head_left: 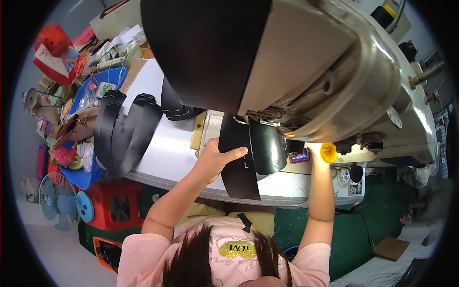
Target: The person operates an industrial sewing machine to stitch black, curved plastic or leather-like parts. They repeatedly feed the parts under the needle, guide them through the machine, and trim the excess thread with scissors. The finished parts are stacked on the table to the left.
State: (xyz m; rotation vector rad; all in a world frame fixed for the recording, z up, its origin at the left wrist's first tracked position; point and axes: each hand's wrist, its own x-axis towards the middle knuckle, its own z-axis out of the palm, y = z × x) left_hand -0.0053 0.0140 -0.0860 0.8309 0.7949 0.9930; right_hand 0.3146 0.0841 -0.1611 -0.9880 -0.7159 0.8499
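My left hand grips a black curved strip, apparently leather, with its thumb pressed flat on top and the other fingers out of sight below. Short white marks show on the strip. Its far end runs under the head of a sewing machine, and a second glossy black piece lies against it there. My right hand reaches up to the machine's underside, by a round yellow part. Bright light and the machine parts hide its fingers, so what it touches cannot be seen.
More black curved pieces rest on the white table at left. Beyond them are a blue basket of small goods and a cluttered shelf side. A blue fan and a red stool stand lower left. A phone lies beneath the machine.
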